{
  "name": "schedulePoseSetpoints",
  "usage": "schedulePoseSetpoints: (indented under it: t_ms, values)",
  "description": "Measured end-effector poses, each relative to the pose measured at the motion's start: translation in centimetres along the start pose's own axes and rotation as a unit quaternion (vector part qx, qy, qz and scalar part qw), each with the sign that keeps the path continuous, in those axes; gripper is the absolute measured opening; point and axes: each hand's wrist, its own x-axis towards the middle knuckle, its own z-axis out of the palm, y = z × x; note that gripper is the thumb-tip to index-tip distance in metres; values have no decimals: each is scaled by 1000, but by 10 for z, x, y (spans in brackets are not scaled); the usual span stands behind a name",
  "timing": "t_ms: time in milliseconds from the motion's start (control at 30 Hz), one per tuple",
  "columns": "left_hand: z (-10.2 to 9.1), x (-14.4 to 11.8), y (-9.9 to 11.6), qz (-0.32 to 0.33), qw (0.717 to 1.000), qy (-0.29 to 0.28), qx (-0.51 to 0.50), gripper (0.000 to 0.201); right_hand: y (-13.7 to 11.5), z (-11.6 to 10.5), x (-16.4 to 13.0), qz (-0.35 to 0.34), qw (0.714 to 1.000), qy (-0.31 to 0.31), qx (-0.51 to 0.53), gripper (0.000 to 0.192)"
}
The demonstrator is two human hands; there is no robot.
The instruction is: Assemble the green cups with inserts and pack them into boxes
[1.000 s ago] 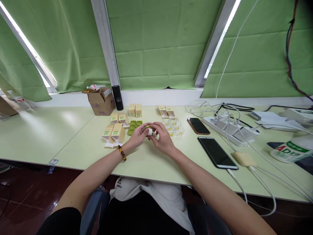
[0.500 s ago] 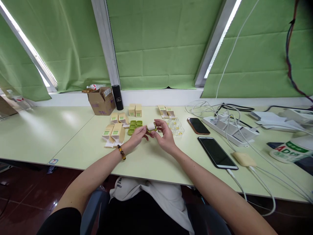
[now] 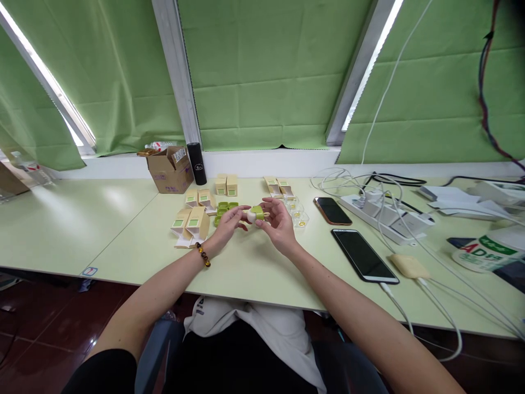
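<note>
My left hand (image 3: 227, 224) and my right hand (image 3: 279, 224) meet over the pale green table (image 3: 123, 241) and pinch a small green and white case (image 3: 256, 214) between their fingertips, held just above the surface. A beaded bracelet (image 3: 204, 255) sits on my left wrist. Several small green cases (image 3: 225, 209) lie right behind my left hand. Small clear pieces with yellow inside (image 3: 298, 214) lie just right of my right hand. Tan and green cartons (image 3: 191, 221) stand to the left.
An open cardboard box (image 3: 170, 169) and a black cylinder (image 3: 198, 163) stand by the window. Two phones (image 3: 364, 255) (image 3: 332, 210), a power strip (image 3: 385, 218) with white cables, and a yellow pad (image 3: 410, 266) occupy the right. More cartons (image 3: 227, 185) lie behind.
The case has been turned between my fingers, from its white face up to its green side showing. Both hands rose slightly and the right hand's fingers spread.
</note>
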Motion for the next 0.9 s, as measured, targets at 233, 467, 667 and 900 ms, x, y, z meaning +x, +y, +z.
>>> schedulePoseSetpoints:
  t_ms: [233,467,667,900]
  values:
    - [6,-8,10,-38,989,-96,-108,56,-9,-3,1,9,999,-21,26,63]
    - [6,-8,12,-23,985,-125,-113,70,-23,-4,3,55,993,-24,103,60]
    - [4,-2,3,-24,990,-109,-82,76,-20,1,5,66,991,10,114,47]
    - [-2,5,-2,1,994,-25,-107,51,-30,-44,22,31,938,37,-344,19]
